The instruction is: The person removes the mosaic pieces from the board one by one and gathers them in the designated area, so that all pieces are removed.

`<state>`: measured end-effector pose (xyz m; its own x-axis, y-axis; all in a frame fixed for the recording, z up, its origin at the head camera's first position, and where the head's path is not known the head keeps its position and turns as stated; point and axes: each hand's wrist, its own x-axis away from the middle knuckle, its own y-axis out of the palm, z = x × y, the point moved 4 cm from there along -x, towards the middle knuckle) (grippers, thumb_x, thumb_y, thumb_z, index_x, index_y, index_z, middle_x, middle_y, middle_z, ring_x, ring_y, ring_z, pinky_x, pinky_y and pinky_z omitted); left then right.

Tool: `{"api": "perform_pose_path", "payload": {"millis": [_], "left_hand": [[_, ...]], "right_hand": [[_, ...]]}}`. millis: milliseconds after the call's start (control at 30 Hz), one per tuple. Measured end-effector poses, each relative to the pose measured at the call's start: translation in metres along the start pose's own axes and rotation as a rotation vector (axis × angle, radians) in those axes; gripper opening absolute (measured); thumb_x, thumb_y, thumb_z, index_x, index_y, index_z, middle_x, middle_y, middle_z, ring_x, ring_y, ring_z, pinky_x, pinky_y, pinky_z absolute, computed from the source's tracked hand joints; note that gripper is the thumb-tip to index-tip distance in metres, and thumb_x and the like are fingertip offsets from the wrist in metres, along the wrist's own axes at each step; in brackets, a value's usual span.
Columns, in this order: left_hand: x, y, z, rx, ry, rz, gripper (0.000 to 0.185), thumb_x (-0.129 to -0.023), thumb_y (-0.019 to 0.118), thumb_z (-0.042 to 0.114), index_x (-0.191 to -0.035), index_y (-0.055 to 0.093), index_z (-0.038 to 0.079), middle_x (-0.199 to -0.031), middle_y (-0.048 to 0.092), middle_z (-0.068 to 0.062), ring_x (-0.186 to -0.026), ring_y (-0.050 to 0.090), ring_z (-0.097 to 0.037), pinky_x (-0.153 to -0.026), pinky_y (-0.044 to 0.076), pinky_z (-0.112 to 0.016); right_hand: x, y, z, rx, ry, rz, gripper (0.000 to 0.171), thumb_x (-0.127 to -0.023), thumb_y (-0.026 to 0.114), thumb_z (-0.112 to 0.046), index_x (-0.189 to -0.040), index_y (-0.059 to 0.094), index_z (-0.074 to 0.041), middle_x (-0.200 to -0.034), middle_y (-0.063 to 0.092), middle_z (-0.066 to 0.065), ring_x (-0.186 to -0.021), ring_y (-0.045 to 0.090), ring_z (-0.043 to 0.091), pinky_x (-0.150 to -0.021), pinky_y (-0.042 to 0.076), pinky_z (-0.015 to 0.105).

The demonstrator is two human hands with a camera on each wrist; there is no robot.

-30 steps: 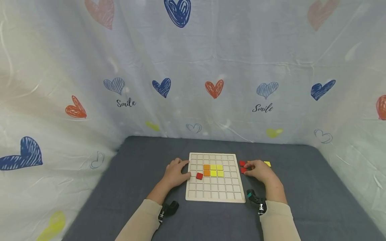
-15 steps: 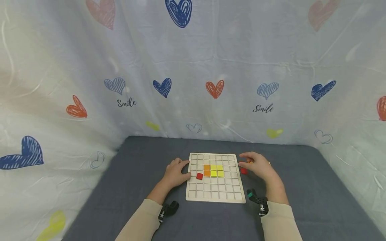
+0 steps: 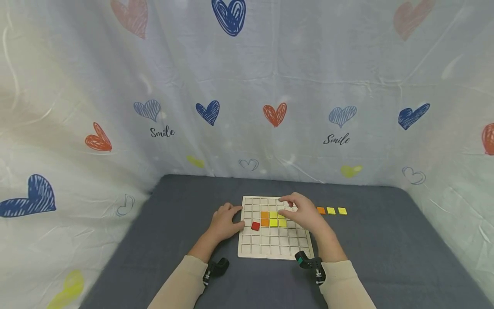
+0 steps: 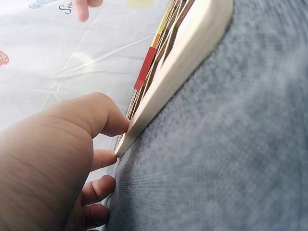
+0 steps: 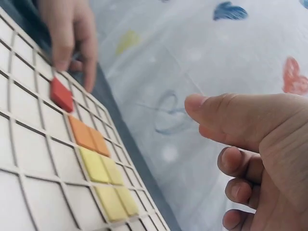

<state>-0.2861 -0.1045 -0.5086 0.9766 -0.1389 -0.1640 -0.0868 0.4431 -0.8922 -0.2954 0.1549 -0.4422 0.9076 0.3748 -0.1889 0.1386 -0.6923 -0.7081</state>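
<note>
A pale wooden grid board [image 3: 270, 251] lies on the grey cloth. In its cells sit two orange tiles [image 3: 264, 218] and several yellow tiles [image 3: 281, 222]; one red tile [image 3: 255, 225] lies askew near the left side. My left hand [image 3: 233, 218] rests at the board's left edge, fingertips [image 5: 62, 60] pressing down by the red tile [image 5: 61, 95]. My right hand [image 3: 288, 208] hovers over the board's upper right part, thumb out and fingers curled [image 5: 240, 163]. Whether it holds a tile is hidden.
An orange tile [image 3: 321, 210] and two yellow tiles [image 3: 330, 210] lie in a row on the cloth right of the board. A heart-printed white curtain [image 3: 247, 107] walls in the back and both sides. Grey cloth [image 3: 386, 257] stretches around the board.
My right hand has left the loose tiles beside the board and moved left over the board. The two red tiles that lay there no longer show. My left hand has stayed put.
</note>
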Motion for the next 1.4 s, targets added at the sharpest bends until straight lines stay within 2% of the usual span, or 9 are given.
{"api": "perform_pose_path", "payload": {"millis": [133, 167, 367, 500, 633, 767, 1100, 1400], "left_hand": [[0.000, 0.000, 0.000, 0.000, 0.003, 0.001, 0.055, -0.077, 0.061, 0.041, -0.128, 0.056, 0.021, -0.090, 0.043, 0.003, -0.074, 0.037, -0.014, -0.068, 0.029, -0.033], [0.000, 0.000, 0.000, -0.003, 0.004, 0.000, 0.055, -0.077, 0.061, 0.041, -0.128, 0.056, 0.021, -0.090, 0.043, 0.003, -0.074, 0.037, -0.014, -0.068, 0.029, -0.033], [-0.001, 0.000, -0.001, -0.015, 0.009, -0.006, 0.054, -0.078, 0.060, 0.041, -0.128, 0.055, 0.022, -0.092, 0.044, 0.003, -0.075, 0.038, -0.014, -0.069, 0.030, -0.033], [-0.001, -0.001, 0.000, -0.017, 0.012, -0.009, 0.054, -0.078, 0.060, 0.041, -0.128, 0.055, 0.021, -0.092, 0.044, 0.002, -0.076, 0.038, -0.014, -0.069, 0.031, -0.034], [-0.001, -0.002, 0.000, -0.015, 0.016, -0.007, 0.054, -0.078, 0.060, 0.042, -0.128, 0.055, 0.021, -0.092, 0.044, 0.003, -0.076, 0.038, -0.014, -0.069, 0.031, -0.034], [-0.001, -0.001, 0.000, -0.007, 0.022, 0.001, 0.054, -0.078, 0.060, 0.041, -0.128, 0.056, 0.021, -0.092, 0.044, 0.003, -0.076, 0.038, -0.014, -0.070, 0.031, -0.034], [0.000, -0.001, -0.001, -0.009, 0.025, 0.001, 0.054, -0.078, 0.060, 0.041, -0.128, 0.056, 0.021, -0.091, 0.043, 0.003, -0.075, 0.037, -0.014, -0.068, 0.030, -0.033], [-0.001, -0.001, 0.000, -0.010, 0.015, -0.008, 0.055, -0.078, 0.060, 0.042, -0.128, 0.055, 0.021, -0.093, 0.044, 0.002, -0.076, 0.038, -0.014, -0.069, 0.031, -0.033]], "right_hand": [[-0.003, 0.018, -0.010, 0.027, -0.016, -0.026, 0.036, -0.078, 0.071, -0.036, -0.113, 0.064, -0.027, -0.080, 0.044, 0.000, -0.074, 0.041, 0.018, -0.057, 0.033, 0.034], [-0.004, 0.023, -0.013, 0.039, -0.021, -0.029, 0.036, -0.078, 0.071, -0.037, -0.112, 0.065, -0.027, -0.079, 0.044, -0.001, -0.077, 0.043, 0.017, -0.059, 0.033, 0.034], [-0.005, 0.047, -0.031, 0.131, -0.104, -0.058, 0.036, -0.078, 0.071, -0.035, -0.109, 0.068, -0.017, -0.084, 0.053, -0.001, -0.079, 0.047, 0.017, -0.063, 0.037, 0.032], [-0.002, 0.063, -0.041, 0.281, -0.177, -0.058, 0.036, -0.078, 0.072, -0.034, -0.106, 0.070, -0.012, -0.087, 0.055, 0.001, -0.072, 0.044, 0.014, -0.061, 0.038, 0.029], [0.000, 0.079, -0.045, 0.451, -0.213, -0.033, 0.031, -0.076, 0.073, -0.033, -0.100, 0.072, -0.013, -0.080, 0.052, -0.003, -0.069, 0.042, 0.012, -0.057, 0.036, 0.027], [0.001, 0.088, -0.044, 0.527, -0.214, -0.003, 0.024, -0.076, 0.073, -0.028, -0.094, 0.074, -0.014, -0.075, 0.050, -0.004, -0.065, 0.040, 0.012, -0.056, 0.032, 0.027], [0.000, 0.091, -0.039, 0.430, -0.175, 0.016, 0.020, -0.075, 0.074, -0.024, -0.093, 0.074, -0.014, -0.074, 0.050, -0.006, -0.064, 0.039, 0.010, -0.056, 0.033, 0.026], [-0.002, 0.072, -0.038, 0.402, -0.148, 0.047, 0.022, -0.074, 0.075, -0.026, -0.094, 0.073, -0.016, -0.079, 0.052, -0.007, -0.069, 0.042, 0.011, -0.061, 0.035, 0.027]]}}
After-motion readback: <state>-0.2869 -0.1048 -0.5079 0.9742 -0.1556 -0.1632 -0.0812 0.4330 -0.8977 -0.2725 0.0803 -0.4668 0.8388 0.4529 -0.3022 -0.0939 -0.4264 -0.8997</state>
